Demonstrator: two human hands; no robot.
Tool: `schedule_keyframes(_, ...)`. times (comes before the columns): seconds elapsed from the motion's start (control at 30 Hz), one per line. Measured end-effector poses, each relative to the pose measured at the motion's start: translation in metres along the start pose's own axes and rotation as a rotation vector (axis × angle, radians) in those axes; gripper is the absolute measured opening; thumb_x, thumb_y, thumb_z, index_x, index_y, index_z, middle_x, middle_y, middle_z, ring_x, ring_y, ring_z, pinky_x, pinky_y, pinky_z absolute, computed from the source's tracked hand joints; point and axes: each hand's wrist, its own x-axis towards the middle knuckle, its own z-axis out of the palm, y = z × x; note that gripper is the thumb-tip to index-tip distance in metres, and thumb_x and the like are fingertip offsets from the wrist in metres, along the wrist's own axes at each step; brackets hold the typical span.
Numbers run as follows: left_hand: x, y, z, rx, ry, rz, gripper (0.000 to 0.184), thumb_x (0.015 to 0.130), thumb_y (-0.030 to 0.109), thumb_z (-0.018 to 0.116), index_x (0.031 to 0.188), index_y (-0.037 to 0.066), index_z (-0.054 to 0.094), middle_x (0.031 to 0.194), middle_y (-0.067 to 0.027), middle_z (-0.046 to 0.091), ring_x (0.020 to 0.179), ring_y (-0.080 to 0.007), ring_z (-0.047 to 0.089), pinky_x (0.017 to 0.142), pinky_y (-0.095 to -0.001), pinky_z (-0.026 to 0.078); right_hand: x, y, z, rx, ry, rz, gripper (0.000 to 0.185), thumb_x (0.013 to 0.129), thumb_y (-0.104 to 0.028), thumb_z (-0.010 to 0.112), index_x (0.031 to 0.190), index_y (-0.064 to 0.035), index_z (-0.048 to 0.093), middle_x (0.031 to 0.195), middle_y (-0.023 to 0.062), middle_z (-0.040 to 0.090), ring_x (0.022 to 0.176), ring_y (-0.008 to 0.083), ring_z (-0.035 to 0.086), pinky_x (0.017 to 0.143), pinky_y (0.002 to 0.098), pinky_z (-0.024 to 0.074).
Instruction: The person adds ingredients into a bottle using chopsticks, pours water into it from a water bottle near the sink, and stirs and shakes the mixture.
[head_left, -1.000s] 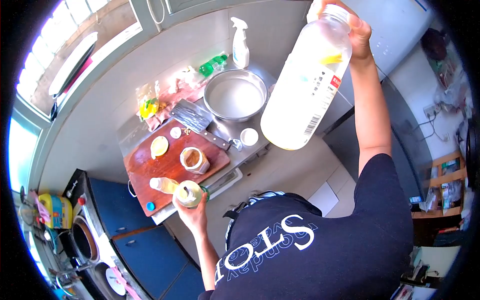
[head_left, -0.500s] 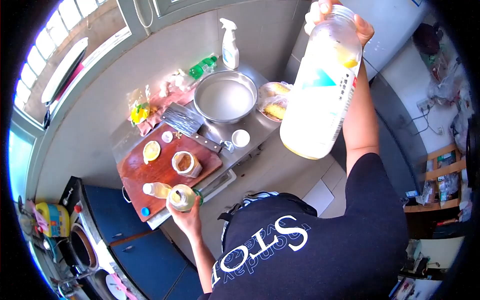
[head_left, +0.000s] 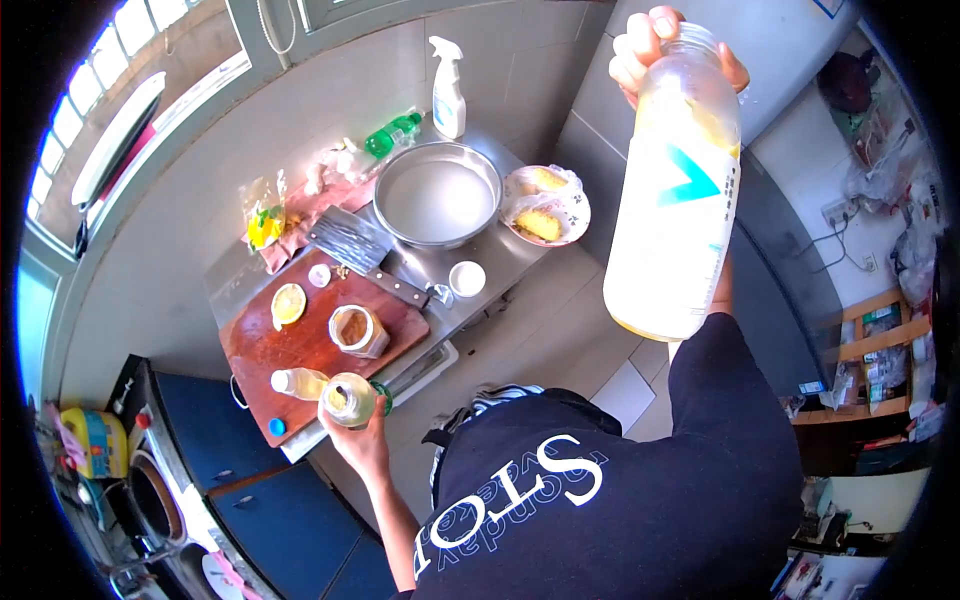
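Right grip [head_left: 640, 48]: we have it curled round the neck of the big bottle [head_left: 670, 230], fingers on one side and thumb on the other.
Big bottle: we hold it up in the air, apart from the bench [head_left: 440, 262]; its label is white with a blue patch, and some yellow shows near the shoulder.
Left grip [head_left: 360, 440]: wrapped round the small jar [head_left: 351, 398], clasping its side (a green bit [head_left: 382, 398] shows beside our fingers; what it belongs to, we cannot tell).
Small jar: we have it at the near edge of the cutting board [head_left: 270, 340], mouth facing our camera, something pale yellow within.
Cutting board: we see a white-capped bottle [head_left: 307, 384] just beside the small jar, a blue cap [head_left: 277, 427] near the corner, and farther up a wide-mouthed jar [head_left: 358, 331] with brown contents and a cut lemon [head_left: 289, 304].
Cleaver [head_left: 350, 240]: it lies between the lemon and the steel basin [head_left: 437, 242], handle along the board's edge.
Plate [head_left: 584, 210]: to the basin's right, we find yellow food [head_left: 540, 225] and clear plastic on it.
Back of the bench: a spray bottle [head_left: 448, 105] stands upright near a green bottle [head_left: 392, 136] on its side.
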Motion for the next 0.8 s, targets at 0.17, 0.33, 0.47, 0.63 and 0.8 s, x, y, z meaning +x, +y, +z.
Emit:
schedule_keyframes(0.17, 0.0, 0.004, -0.001, 0.052, 0.015, 0.027, 0.077, 0.066, 0.015, 0.086, 0.128, 0.003, 0.042, 0.122, -0.0122, 0.053, 0.114, -0.0215, 0.051, 0.099, -0.0343, 0.039, -0.012, -0.002, -0.003, -0.637, 0.243, 0.054, 0.044, 0.08, -0.047, 0.055, 0.097, -0.0065, 0.054, 0.086, 0.0056, 0.052, 0.076, 0.0121, 0.051, 0.067, 0.0249, 0.0435)
schedule_keyframes(0.33, 0.001, 0.003, 0.0, 0.068, 0.02, 0.031, 0.076, 0.066, 0.014, 0.086, 0.127, 0.003, 0.043, 0.121, -0.0124, 0.054, 0.113, -0.0216, 0.052, 0.099, -0.0338, 0.039, -0.02, 0.043, 0.018, -1.179, 0.192, 0.386, 0.026, 0.075, -0.023, 0.066, 0.087, -0.0052, 0.052, 0.073, -0.0007, 0.052, 0.07, 0.0076, 0.048, 0.065, 0.0233, 0.0438)
schedule_keyframes(0.47, 0.002, 0.005, 0.0, 0.049, 0.017, 0.029, 0.075, 0.066, 0.015, 0.086, 0.127, 0.003, 0.044, 0.12, -0.0121, 0.054, 0.113, -0.0215, 0.052, 0.098, -0.0341, 0.04, -0.054, 0.103, 0.007, -1.402, 0.267, 0.515, 0.034, 0.068, -0.028, 0.07, 0.093, -0.0107, 0.055, 0.082, 0.0123, 0.065, 0.076, 0.0289, 0.066, 0.068, 0.0382, 0.051)
schedule_keyframes(0.63, 0.002, -0.002, 0.0, 0.031, 0.014, 0.035, 0.074, 0.066, 0.017, 0.086, 0.126, 0.002, 0.045, 0.119, -0.0124, 0.054, 0.111, -0.0215, 0.052, 0.097, -0.0348, 0.041, -0.086, 0.161, 0.006, -1.67, 0.319, 0.749, 0.035, 0.076, -0.041, 0.064, 0.089, -0.0077, 0.062, 0.081, 0.0148, 0.067, 0.077, 0.0311, 0.066, 0.068, 0.0423, 0.0524)
schedule_keyframes(0.8, 0.002, 0.005, 0.0, 0.051, 0.022, 0.001, 0.075, 0.066, 0.019, 0.086, 0.126, 0.003, 0.045, 0.119, -0.0123, 0.054, 0.11, -0.0214, 0.053, 0.096, -0.0351, 0.041, -0.105, 0.201, 0.002, -1.786, 0.396, 0.665, 0.038, 0.078, -0.042, 0.062, 0.088, -0.0053, 0.06, 0.077, 0.0137, 0.067, 0.073, 0.0305, 0.067, 0.064, 0.0411, 0.0535)
